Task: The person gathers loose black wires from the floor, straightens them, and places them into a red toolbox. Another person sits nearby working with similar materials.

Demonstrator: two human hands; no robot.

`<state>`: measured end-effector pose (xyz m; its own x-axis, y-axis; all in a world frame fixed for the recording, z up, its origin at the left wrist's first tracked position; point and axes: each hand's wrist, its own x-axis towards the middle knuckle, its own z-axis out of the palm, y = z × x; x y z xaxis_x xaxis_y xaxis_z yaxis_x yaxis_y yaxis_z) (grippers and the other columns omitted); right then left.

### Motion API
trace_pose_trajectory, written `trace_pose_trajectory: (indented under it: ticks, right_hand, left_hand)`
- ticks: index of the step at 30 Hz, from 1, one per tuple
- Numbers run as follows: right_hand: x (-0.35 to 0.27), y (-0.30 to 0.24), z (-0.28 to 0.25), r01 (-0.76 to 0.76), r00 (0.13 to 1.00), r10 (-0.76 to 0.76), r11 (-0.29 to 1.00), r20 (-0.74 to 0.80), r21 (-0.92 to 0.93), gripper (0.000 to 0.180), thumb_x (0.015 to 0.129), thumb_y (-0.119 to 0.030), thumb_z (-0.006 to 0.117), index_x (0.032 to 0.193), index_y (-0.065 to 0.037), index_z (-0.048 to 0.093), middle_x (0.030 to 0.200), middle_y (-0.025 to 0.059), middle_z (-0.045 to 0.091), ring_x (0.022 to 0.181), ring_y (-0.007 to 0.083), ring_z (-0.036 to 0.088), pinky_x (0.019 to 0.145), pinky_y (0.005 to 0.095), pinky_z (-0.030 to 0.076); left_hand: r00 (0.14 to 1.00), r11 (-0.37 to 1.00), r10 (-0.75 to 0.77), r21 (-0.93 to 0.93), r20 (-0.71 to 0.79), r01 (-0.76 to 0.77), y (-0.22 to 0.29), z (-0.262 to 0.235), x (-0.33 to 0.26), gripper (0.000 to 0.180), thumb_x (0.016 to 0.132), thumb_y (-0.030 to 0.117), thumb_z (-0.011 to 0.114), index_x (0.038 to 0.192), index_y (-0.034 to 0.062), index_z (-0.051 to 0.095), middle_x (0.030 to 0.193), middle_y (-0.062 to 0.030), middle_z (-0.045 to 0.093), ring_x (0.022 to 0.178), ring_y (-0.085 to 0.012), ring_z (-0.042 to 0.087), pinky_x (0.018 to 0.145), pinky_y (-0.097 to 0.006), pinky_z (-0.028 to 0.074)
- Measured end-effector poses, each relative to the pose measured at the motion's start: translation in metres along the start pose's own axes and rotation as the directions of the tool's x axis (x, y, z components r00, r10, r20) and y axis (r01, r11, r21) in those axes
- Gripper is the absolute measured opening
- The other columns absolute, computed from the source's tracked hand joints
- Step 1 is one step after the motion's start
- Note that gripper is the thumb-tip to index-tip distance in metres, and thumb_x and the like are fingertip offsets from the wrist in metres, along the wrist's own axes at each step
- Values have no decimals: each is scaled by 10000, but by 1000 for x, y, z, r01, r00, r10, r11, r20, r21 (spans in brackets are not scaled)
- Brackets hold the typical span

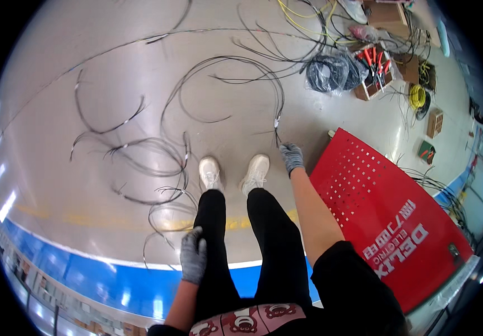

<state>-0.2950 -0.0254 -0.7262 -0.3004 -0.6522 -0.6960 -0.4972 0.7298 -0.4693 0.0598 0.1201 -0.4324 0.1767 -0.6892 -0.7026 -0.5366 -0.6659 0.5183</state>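
Note:
My right hand, in a grey knitted glove, is closed on the gathered ends of a bundle of thin black cables. The bundle carries a white tag just beyond my fingers and curves away over the floor in wide loops. My left hand, gloved the same way, hangs beside my left thigh with its fingers curled in; no held thing shows in it. Loose black cables lie in coils on the floor left of my shoes, some close to that hand.
A red perforated panel stands at my right. Beyond it are a box of red-handled pliers, bagged black cable coils and a yellow coil. A long cable crosses the far floor. Blue flooring runs behind me.

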Motion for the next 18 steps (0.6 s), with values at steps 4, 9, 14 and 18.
trace_pose_trajectory:
  ticks: [4,9,14,18]
  right_hand:
    - [78,65,52,-57,995,50,995,-83,-87,257,795,-199,636,983,-24,639,907,182,658,844,319,624,776,382,474]
    - [146,112,73,-201,953,135,951,-270,-234,375,778,-258,670,1066,-27,602,1002,204,636,936,377,602,827,412,476]
    - [158,69,90,-203,961,107,898,-253,-391,354,735,-290,701,944,-15,621,1015,218,624,927,366,603,808,446,484]
    - [151,78,86,-109,978,73,977,-195,-183,125,723,-126,670,745,-30,593,674,150,592,576,277,551,592,382,465]
  left_hand:
    - [988,928,101,348,120,-137,17,22,33,263,809,137,581,1058,57,592,1072,-166,593,1036,-351,530,929,-439,411]
    - [987,906,89,400,137,-137,18,27,66,227,785,140,596,1003,75,603,1025,-111,610,1025,-318,541,907,-437,409]
    - [992,910,71,400,107,-108,31,15,70,213,845,124,565,1040,46,596,1029,-158,597,1005,-341,537,901,-441,416]
    - [988,897,95,420,121,-138,29,25,73,217,762,83,594,978,55,598,982,-116,611,987,-317,544,881,-434,426]
